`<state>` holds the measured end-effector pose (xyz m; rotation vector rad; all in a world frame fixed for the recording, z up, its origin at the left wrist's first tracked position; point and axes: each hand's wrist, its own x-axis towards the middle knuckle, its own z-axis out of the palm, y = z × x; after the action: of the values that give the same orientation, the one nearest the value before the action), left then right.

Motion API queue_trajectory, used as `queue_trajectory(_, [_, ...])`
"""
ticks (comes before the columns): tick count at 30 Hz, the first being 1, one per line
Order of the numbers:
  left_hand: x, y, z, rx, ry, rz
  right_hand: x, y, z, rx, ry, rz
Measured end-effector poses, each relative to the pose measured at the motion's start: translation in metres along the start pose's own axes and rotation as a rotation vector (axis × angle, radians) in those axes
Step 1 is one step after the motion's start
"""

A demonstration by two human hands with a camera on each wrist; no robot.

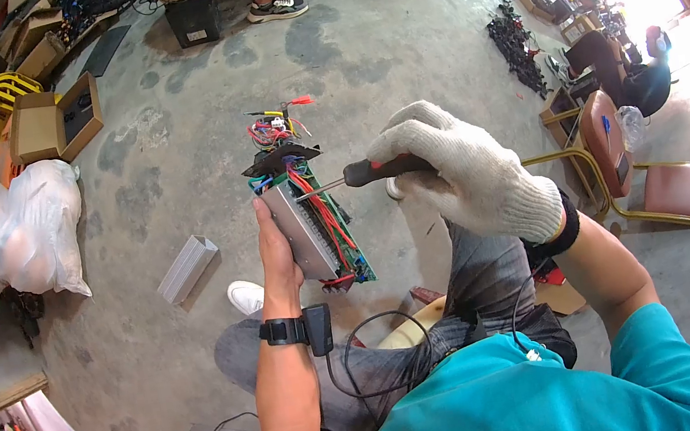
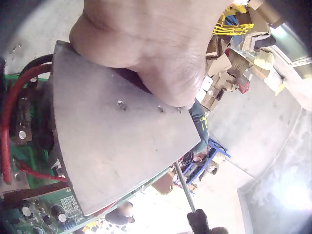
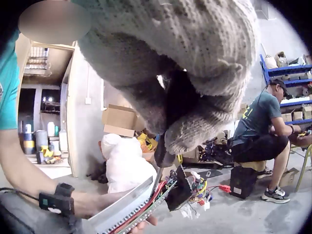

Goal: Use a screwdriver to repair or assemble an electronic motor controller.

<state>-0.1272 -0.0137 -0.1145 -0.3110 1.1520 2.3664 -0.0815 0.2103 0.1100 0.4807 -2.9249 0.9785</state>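
Observation:
My bare left hand (image 1: 278,257) grips a circuit board assembly from its left side. A grey metal plate (image 1: 298,231) covers one side of the green board (image 1: 359,262), with red wires along its edge and loose coloured wires (image 1: 270,133) at the far end. In the left wrist view, the palm lies against the plate (image 2: 122,141), which has a few small holes. My right hand (image 1: 472,170), in a white knitted glove, holds a screwdriver (image 1: 374,171) by its black and red handle. The screwdriver's shaft reaches the plate's upper right edge, close to the red wires.
An open-ended aluminium housing (image 1: 188,270) lies on the concrete floor to the left. White plastic bags (image 1: 22,232) and an open cardboard box (image 1: 59,120) stand farther left. Chairs (image 1: 614,135) are at the right. Another person (image 3: 258,126) sits beside a black bin (image 3: 243,181).

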Motion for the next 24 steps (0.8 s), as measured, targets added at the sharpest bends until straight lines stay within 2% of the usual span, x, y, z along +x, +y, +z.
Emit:
queue_trajectory(4, [-0.003,0.002,0.005,0.016,0.017,0.037,0.001,0.002,0.000,-0.045,0.046,0.063])
queue_trajectory(6, [-0.004,0.002,0.006,0.025,0.046,0.050,-0.001,0.006,0.006,0.076,0.024,0.265])
queue_trajectory(10, [-0.002,-0.003,-0.003,0.025,-0.003,0.053,-0.004,0.005,0.009,0.069,0.060,0.242])
queue_trajectory(12, [0.000,-0.005,-0.003,-0.015,0.008,0.046,0.000,-0.004,0.002,-0.016,0.043,0.013])
queue_trajectory(15, [0.001,-0.006,-0.005,-0.043,-0.012,0.029,0.005,-0.001,-0.001,0.076,-0.054,-0.053])
queue_trajectory(19, [0.000,-0.003,-0.001,-0.022,0.035,0.052,0.006,-0.007,0.001,-0.056,-0.054,0.012])
queue_trajectory(21, [-0.001,-0.002,0.003,-0.019,0.062,0.041,0.004,-0.008,-0.002,-0.005,-0.097,0.149])
queue_trajectory(24, [0.000,-0.003,0.003,-0.034,0.066,0.020,0.004,-0.009,-0.005,-0.016,-0.088,0.040])
